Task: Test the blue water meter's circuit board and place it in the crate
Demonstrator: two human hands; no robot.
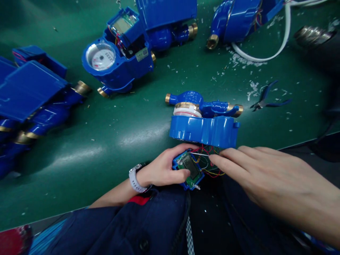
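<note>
My left hand [170,166] is closed on a small circuit board with a grey display [190,166], set in a blue housing. Its thumb lies over the display's lower edge. Red, yellow and white wires [212,173] run from the board toward a blue water meter [203,129], which lies on its side at the bench's front edge. My right hand [247,170] is at these wires, with its fingers bent together. A thin white strip [200,154] runs from the board to its fingertips. The thumb of that hand is hidden.
Blue-handled cutters [262,101] lie open right of the meter. Another meter with a round dial [117,63] stands at the back, and more blue meters [32,95] crowd the left. A white cable [261,58] curves at the back right. White scraps litter the green bench [127,120].
</note>
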